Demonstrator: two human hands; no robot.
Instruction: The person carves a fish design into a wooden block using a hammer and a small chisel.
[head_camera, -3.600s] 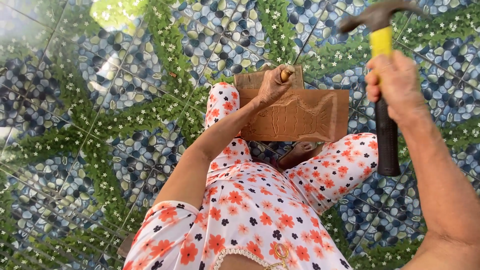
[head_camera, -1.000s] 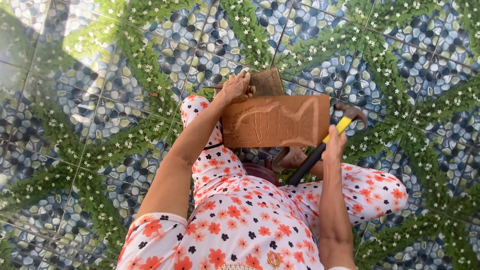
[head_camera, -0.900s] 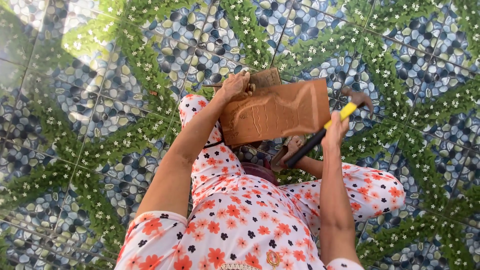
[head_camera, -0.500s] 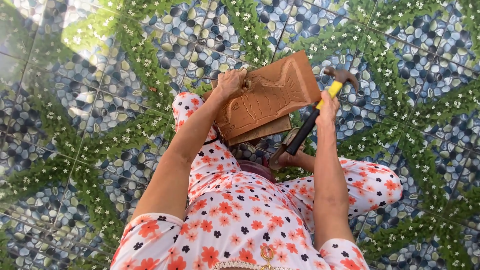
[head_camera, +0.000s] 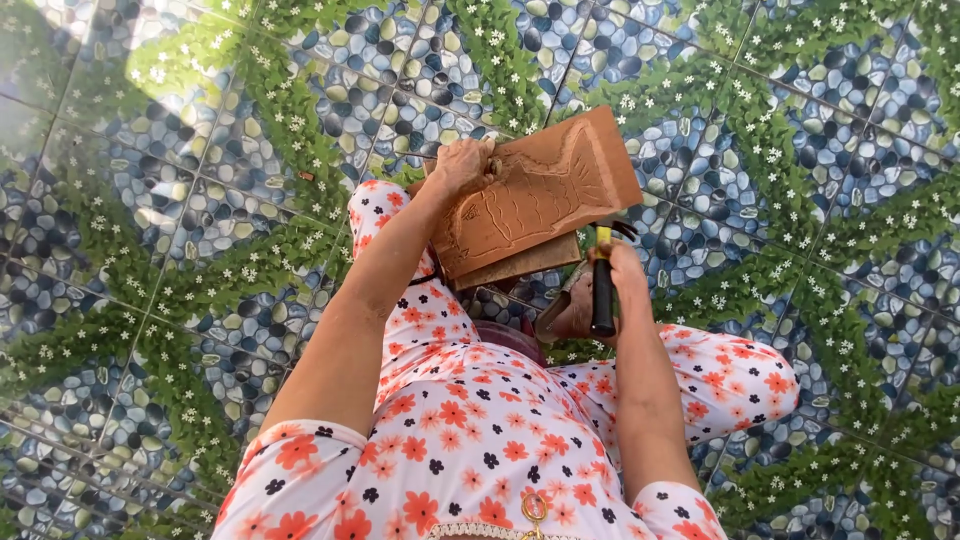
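**Carved board up on edge, hammer in hand**

Patterned floor tiles (head_camera: 200, 200) fill our view, blue pebble print crossed with green leafy bands, and we are seated on them in a white dress with red and black flowers (head_camera: 470, 440). Starting at the left, our left hand (head_camera: 462, 165) is closed over the upper left corner of the carved wooden board (head_camera: 545, 195), fingers curled on its face. The board is tilted, raised above our knees, with a fish shape cut into its brown surface. We judge it stiff and fairly solid, not slippery, best gripped by its plain edges so the carving takes no knocks. Under it sits a second, thinner wooden piece (head_camera: 530, 265), touching its lower edge. Moving right, our right hand (head_camera: 620, 275) is wrapped tight round the hammer (head_camera: 603, 290), with its black grip and yellow neck; the head is tucked behind the board's lower edge, so we cannot see it clearly. A bare foot (head_camera: 570, 310) lies just beside the handle, close enough to be in the way. Farther right, our knee (head_camera: 740, 375) rests on the floor.
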